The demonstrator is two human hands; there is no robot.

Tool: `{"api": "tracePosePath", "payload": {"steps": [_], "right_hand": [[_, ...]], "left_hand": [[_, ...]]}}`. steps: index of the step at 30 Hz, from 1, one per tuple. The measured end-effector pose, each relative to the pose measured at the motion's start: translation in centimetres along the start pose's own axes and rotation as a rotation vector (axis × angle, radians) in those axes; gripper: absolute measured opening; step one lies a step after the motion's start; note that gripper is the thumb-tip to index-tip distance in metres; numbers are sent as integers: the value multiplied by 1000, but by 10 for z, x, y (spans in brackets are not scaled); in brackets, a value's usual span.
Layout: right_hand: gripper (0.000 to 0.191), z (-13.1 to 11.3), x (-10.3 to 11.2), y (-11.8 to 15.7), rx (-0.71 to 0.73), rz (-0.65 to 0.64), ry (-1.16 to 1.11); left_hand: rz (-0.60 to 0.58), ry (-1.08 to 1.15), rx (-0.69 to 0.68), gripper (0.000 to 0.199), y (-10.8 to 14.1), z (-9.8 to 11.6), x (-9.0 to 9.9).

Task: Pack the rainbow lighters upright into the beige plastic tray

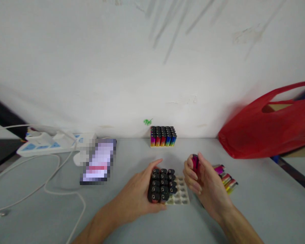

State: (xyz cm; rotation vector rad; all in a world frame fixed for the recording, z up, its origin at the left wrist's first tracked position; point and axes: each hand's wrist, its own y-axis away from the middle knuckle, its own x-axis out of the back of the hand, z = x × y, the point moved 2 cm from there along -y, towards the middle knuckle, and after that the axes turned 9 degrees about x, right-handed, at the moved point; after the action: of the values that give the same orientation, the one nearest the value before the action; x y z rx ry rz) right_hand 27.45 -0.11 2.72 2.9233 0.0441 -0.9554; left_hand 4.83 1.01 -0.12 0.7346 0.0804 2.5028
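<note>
A white lighter tray (pixel 184 196) with rows of small holes lies on the table. Several black-topped lighters (pixel 163 182) stand upright in its left part, while holes show bare at its right. My left hand (pixel 138 188) grips the tray's left side, thumb and fingers around the standing lighters. Just right of the tray, above the table, my right hand (pixel 205 181) is closed on a magenta lighter (pixel 195 162); part of it is hidden by the fingers. Beyond that hand, several loose coloured lighters (pixel 228 181) lie on the table, partly covered by it.
Against the wall stands a filled block of lighters (pixel 163 137). To the left are a phone (pixel 99 162) with a blurred screen, a white power strip (pixel 45 145) and loose white cables (pixel 63 193). A red bag (pixel 264 125) sits at the right rear.
</note>
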Motion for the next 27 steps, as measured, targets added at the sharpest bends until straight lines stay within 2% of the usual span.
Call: {"api": "tracePosePath", "payload": {"steps": [4,12,18,27], "right_hand": [[40,-3,-6,5,73,-2,113],[62,5,-6,3,-68,-70,-37],[60,7,-2,2,-112,-66,-115],[56,16,-6,4,-132,-48,-108]], "left_hand": [[5,17,8,118,1,1,0],[-26,55,14,121,-1,1,1],[-9,60,25,120,1,0,1],[-4,53,26,121,0,-2,1]]}}
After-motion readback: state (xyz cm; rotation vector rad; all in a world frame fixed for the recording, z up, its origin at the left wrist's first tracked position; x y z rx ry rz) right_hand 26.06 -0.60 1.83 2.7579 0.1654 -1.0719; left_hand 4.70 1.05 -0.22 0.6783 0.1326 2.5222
